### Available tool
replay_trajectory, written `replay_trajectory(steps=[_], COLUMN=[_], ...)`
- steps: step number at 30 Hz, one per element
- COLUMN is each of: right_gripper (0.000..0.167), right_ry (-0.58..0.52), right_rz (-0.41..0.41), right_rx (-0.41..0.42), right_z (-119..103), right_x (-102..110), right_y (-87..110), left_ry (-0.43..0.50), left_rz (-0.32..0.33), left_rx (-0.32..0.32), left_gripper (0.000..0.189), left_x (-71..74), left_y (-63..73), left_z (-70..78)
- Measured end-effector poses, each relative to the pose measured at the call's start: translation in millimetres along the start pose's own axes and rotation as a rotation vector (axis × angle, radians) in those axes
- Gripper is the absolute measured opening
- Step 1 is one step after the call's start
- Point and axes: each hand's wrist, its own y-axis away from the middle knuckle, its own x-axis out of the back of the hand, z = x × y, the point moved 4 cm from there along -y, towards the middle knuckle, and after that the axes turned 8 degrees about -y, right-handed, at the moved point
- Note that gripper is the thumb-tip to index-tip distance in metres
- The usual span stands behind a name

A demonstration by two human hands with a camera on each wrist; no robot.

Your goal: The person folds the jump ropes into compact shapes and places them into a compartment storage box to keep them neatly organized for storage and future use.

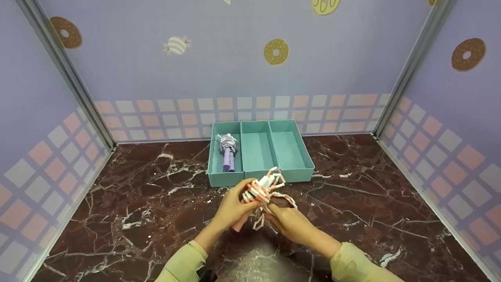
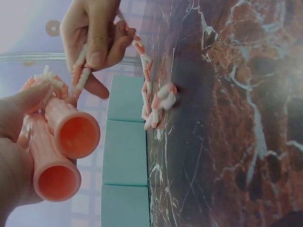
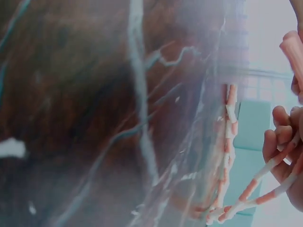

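Note:
A pink-and-white beaded jump rope [image 1: 258,191] is bunched up between my hands, above the table in front of the tray. My left hand [image 1: 230,206] grips its two pink handles [image 2: 45,142] together with rope wound around them; the hollow handle ends face the left wrist camera. My right hand [image 1: 294,223] pinches a stretch of the beaded cord, with fingers curled around it. A loose loop of cord [image 2: 147,90] hangs below the right hand, also seen in the right wrist view as a dangling strand [image 3: 228,146].
A teal tray [image 1: 227,180] with three compartments stands against the back wall. In its left compartment lies a purple-and-white beaded jump rope [image 1: 228,144], wrapped around its purple handles. Patterned side walls [image 1: 446,117] enclose the dark marbled table [image 1: 156,219].

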Motion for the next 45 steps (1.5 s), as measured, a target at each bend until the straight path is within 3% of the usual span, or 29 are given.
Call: replay_trajectory(steps=[6, 15, 25, 29, 33, 39, 45], right_gripper=[0.009, 0.013, 0.014, 0.017, 0.022, 0.017, 0.012], right_ry=[0.056, -0.039, -0.393, -0.522, -0.6, -0.595, -0.42], right_rz=[0.048, 0.116, 0.131, 0.202, 0.22, 0.214, 0.228], right_rx=[0.059, 0.102, 0.088, 0.098, 0.101, 0.14, 0.275], right_z=[-5.5, -8.3, -6.2, -23.3, -32.7, -14.0, -13.5], right_x=[3.8, 11.8, 15.5, 31.9, 43.0, 36.6, 47.3], right_y=[3.5, 5.3, 5.5, 3.7, 3.1, 4.8, 3.0], left_ry=[-0.121, -0.24, -0.293, -0.335, -0.384, -0.418, -0.471], left_rz=[0.055, 0.084, 0.079, 0.094, 0.114, 0.074, 0.005], left_rx=[0.012, -0.037, -0.056, -0.072, -0.087, -0.089, -0.098], left_gripper=[0.062, 0.058, 0.057, 0.057, 0.056, 0.058, 0.059], left_x=[3.0, 3.6, 0.1, -0.5, 0.5, -0.3, -2.8], left_y=[-0.9, -2.5, -1.4, -3.7, -4.7, -3.2, -1.8], left_z=[-1.7, 0.8, 2.2, 1.3, -4.2, -7.7, -1.3])
